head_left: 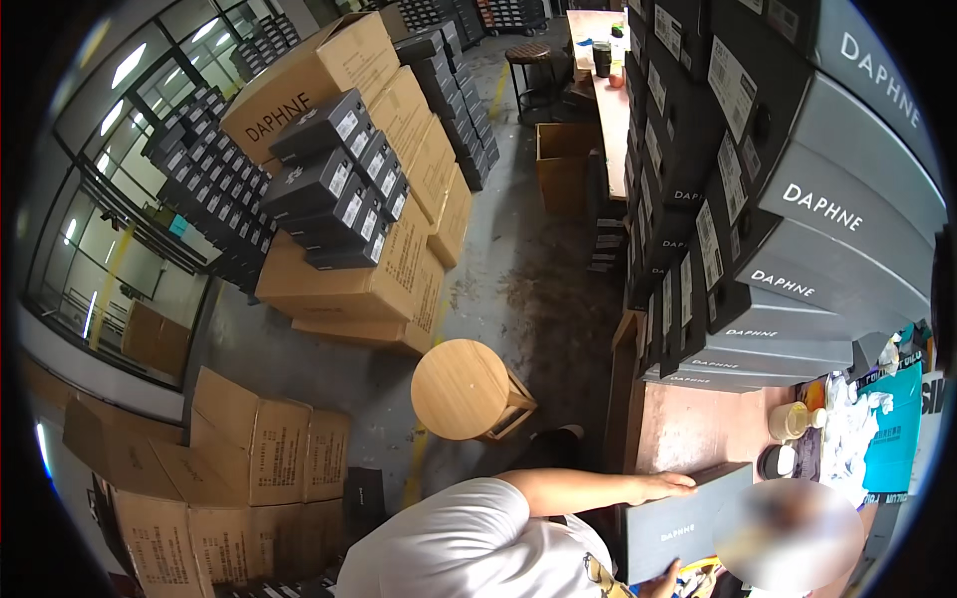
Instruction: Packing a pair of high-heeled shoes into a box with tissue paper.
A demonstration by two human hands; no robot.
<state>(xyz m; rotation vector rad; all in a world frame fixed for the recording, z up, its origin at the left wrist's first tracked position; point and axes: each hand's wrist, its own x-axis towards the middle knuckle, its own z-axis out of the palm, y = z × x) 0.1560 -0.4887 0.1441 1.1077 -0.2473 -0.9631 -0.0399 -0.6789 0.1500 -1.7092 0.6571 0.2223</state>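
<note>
A grey shoe box (688, 518) with white lettering is tilted between my hands at the bench on the right. My left hand (664, 486) lies along its upper edge, the fingers closed over the side. My right hand (660, 580) grips the lower edge, cut off in part by the picture's rim. A blurred patch covers the right end of the box and what lies beside it.
Tall stacks of shoe boxes (797, 214) stand on the bench (688, 424). Beyond my box are jars (788, 421) and crumpled white paper (845, 439). A round wooden stool (461, 389), open cartons (234, 488) and stacked cartons (349, 269) stand on the left.
</note>
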